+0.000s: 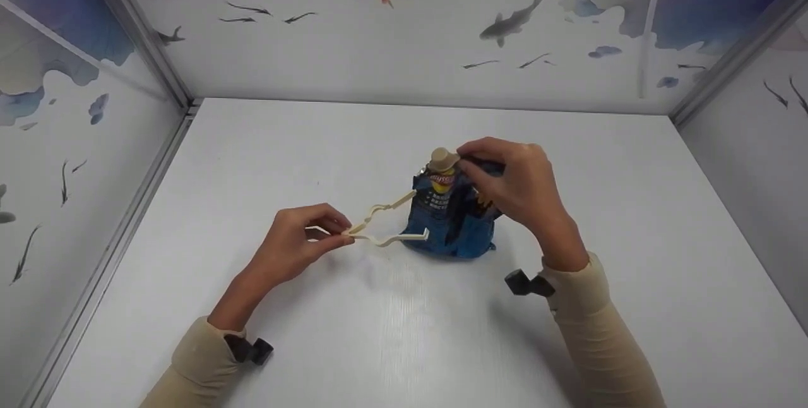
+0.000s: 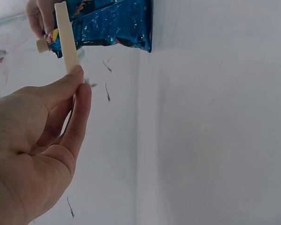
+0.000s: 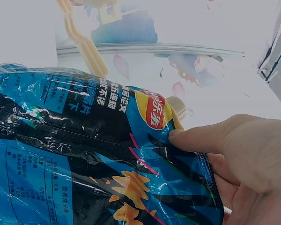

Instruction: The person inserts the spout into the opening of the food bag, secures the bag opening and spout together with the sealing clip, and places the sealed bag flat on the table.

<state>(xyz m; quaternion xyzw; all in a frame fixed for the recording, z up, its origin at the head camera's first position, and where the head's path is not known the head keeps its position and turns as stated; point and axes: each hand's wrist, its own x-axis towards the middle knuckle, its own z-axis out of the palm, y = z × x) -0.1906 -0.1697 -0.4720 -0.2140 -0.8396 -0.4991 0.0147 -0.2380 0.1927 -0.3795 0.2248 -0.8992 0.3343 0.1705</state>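
Left hand (image 1: 291,240) pinches the splayed clip (image 2: 66,37) — right hand (image 1: 521,184) pinches the top of the bag (image 1: 435,222) — best held flat.

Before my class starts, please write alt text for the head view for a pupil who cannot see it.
A person's right hand pinches the top of a shiny blue snack bag, beside a small beige round cap, while the left hand holds a cream, two-pronged plastic clip, spread open towards the bag. A white table lies beneath.
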